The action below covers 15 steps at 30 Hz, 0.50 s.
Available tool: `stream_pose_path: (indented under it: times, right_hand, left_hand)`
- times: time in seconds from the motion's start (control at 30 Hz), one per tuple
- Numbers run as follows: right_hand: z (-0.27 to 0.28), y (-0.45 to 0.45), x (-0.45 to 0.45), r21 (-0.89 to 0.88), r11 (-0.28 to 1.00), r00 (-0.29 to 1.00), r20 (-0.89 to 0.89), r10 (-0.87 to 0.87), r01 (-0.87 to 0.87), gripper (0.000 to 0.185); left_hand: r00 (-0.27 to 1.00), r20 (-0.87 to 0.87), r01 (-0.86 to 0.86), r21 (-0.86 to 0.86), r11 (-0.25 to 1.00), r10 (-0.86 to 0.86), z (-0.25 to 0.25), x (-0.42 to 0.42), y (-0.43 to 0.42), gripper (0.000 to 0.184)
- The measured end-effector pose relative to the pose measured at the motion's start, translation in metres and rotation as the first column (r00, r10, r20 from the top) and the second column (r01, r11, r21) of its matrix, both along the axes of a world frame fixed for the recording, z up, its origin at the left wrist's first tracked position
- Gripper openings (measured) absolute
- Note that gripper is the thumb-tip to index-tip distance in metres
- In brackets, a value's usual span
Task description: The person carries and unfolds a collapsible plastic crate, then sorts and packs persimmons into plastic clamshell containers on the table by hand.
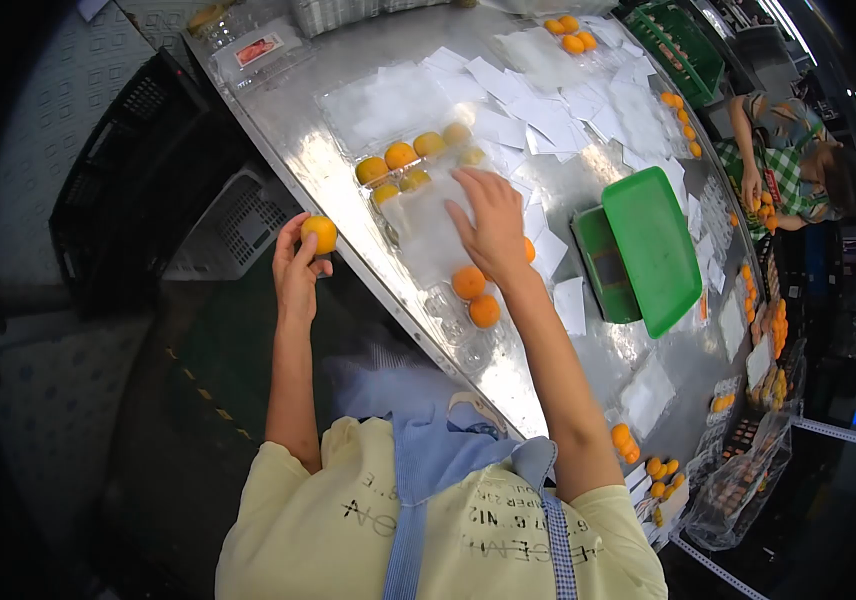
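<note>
My left hand (298, 270) is closed around an orange (319, 234), held up beside the table's near edge. My right hand (491, 220) lies with fingers stretched out on a whitish sheet (423, 232), which covers part of a clear plastic tray. Past the fingertips, several yellow-orange fruits (400, 156) sit in rows under clear plastic. Close below my right hand, two oranges (476, 297) rest in the cups of a clear fruit tray (445, 308). What lies beneath the sheet is hidden.
A green box (603, 262) with a green lid (656, 250) leaning on it stands on the metal table (378, 265). White paper slips (543, 115) are scattered farther back. Black crates (128, 180) stand at the left. Another person (778, 165) handles oranges across the table.
</note>
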State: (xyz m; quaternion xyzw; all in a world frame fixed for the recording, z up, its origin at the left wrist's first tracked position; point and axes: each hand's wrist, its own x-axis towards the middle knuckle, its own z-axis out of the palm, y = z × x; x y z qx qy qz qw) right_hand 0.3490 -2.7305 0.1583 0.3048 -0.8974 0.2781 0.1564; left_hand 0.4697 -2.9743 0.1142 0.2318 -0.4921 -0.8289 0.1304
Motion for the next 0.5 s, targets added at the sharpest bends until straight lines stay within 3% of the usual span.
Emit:
stream_pose_path:
  times: [0.17,0.27,0.43,0.5]
  right_hand:
    - [-0.022,-0.044,-0.036,0.274,0.960,0.988,-0.126,0.086,-0.048,0.035]
    - [0.007,-0.037,-0.030,0.311,0.945,0.994,-0.022,0.109,-0.097,0.036]
    - [0.040,0.017,0.011,0.180,0.979,0.995,-0.028,0.098,-0.091,0.033]
    - [0.040,0.035,0.028,0.133,0.990,0.998,-0.036,0.048,-0.043,0.031]
  left_hand:
    - [0.997,-0.012,0.082,0.105,0.991,-0.081,-0.005,-0.024,-0.018,0.039]
    - [0.996,-0.015,0.089,-0.076,0.993,-0.091,-0.009,-0.036,-0.014,0.045]
    - [0.972,0.037,0.234,-0.109,0.966,-0.231,-0.007,-0.057,0.012,0.053]
    - [0.950,0.014,0.301,-0.306,0.903,-0.312,-0.025,-0.066,0.027,0.056]
